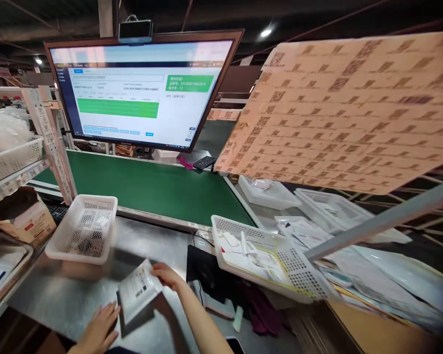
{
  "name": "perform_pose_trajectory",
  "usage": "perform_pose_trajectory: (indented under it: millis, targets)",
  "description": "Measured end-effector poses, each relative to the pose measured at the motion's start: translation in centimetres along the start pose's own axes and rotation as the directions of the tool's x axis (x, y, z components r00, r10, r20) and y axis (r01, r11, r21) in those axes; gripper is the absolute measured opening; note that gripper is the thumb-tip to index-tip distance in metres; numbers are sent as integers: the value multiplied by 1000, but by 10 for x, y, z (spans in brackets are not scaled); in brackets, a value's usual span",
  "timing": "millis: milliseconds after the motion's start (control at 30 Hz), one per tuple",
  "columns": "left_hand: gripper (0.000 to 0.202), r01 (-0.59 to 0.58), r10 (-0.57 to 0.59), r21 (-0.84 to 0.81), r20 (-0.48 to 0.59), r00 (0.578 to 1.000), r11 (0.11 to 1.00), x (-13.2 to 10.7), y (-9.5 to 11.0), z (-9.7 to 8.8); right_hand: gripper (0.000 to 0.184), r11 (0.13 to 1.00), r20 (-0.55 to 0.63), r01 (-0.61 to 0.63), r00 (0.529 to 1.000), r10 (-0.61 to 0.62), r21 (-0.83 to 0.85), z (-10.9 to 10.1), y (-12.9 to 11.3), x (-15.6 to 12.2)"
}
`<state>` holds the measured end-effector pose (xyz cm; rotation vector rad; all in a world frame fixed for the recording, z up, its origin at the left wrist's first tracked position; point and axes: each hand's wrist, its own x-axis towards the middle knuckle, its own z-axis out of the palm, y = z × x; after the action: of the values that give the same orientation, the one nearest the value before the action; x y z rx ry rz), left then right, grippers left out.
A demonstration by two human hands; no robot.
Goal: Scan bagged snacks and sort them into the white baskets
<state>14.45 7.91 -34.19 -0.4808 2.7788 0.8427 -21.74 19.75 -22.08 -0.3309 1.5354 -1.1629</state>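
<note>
The packet [138,290], a small flat white pouch with a printed label, is tilted just above the steel surface [59,295] at the near edge, in front of the person. The right hand [168,275] has its grip closed on the packet's right edge, fingers pinching the top corner. The left hand [98,330] lies released and flat, fingertips close to the packet's lower left corner; I cannot tell whether they touch. The packet looks light and thin, probably slightly flexible with a smooth, slippery skin, so holding it by an edge or two opposite corners seems to suit it better than squeezing its face. An empty white basket [77,256] stands just beyond and to the left, near the green belt [151,187]. A second basket [303,281] of papers juts over dark clutter to the right, under a slanting metal bar [372,221] and a hanging barcode sheet [347,108]. Open room lies between the two baskets and leftward along the surface; the right side is crowded.
</note>
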Motion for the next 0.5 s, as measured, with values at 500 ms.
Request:
perform_pose_trajectory:
  millis: [500]
  targets:
    - [58,141,-129,-7,-458,880,990,-40,-40,-24,41,954,-6,12,1000,-11,301,123,25,-9]
